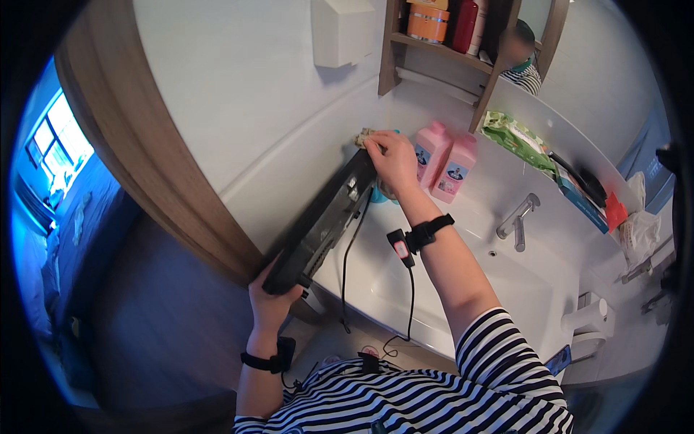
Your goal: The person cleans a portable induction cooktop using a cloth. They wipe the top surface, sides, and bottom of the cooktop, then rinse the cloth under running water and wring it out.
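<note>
A long flat black appliance [325, 217], its kind unclear, is held at a slant above the left end of the white washbasin [390, 266]. My left hand [271, 304] grips its lower end, the thumb on the near side. At the far upper end, my right hand [391, 157] pinches a crumpled greyish-beige cloth [364, 139] against or just beside the corner. A thin black cord [347, 260] hangs down by the appliance. Black straps with small devices circle both wrists, and a cable runs from the right one.
Two pink bottles [456, 168] stand behind the right hand. A chrome tap [518, 219] rises from the basin. A green wipes pack [518, 142] and a black hairbrush [588, 182] lie along the back ledge. The wooden door frame [162, 146] is close on the left; a shelf [444, 51] hangs above.
</note>
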A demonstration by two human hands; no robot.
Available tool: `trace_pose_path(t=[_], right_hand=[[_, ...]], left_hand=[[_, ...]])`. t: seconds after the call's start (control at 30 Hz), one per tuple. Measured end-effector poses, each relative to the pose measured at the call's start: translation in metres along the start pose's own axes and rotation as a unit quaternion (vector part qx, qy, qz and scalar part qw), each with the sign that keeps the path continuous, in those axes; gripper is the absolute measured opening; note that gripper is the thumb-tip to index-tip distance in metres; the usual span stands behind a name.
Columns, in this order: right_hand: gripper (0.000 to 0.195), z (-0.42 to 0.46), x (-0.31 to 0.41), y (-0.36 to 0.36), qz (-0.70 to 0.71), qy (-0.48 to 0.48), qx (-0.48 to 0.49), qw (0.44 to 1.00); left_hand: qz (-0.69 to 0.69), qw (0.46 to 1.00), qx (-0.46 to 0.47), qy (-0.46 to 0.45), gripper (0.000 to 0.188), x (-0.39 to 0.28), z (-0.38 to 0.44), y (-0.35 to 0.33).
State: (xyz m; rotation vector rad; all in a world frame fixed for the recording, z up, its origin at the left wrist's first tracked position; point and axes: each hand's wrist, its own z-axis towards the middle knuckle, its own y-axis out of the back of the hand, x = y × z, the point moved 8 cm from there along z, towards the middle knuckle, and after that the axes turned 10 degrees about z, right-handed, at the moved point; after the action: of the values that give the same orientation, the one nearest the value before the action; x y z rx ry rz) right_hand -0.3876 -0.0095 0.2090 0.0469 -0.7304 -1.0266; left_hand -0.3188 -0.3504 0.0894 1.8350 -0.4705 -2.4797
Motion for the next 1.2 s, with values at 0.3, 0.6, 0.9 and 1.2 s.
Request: trace_pose_path(t=[0.3, 0.6, 0.9, 1.2], right_hand=[[0.013, -0.038, 0.082, -0.023, 0.066, 0.058, 0.025, 0.996], [0.023, -0.109, 0.18, -0.025, 0.2, 0.155, 0.103, 0.962], [0.016, -0.124, 0.177, -0.027, 0.218, 0.139, 0.164, 0.952], [0.008, -0.061, 0.09, -0.02, 0.053, 0.097, 0.062, 0.992]], left_hand=[[-0.017, 0.999, -0.032, 0.012, 0.043, 0.008, 0.003, 0.02], [-0.072, 0.997, -0.024, 0.013, 0.037, 0.002, 0.006, 0.014], [-0.06, 0.998, -0.021, 0.005, 0.037, 0.001, 0.009, 0.017], [-0.019, 0.999, -0.02, 0.032, 0.029, 0.013, 0.006, 0.02]])
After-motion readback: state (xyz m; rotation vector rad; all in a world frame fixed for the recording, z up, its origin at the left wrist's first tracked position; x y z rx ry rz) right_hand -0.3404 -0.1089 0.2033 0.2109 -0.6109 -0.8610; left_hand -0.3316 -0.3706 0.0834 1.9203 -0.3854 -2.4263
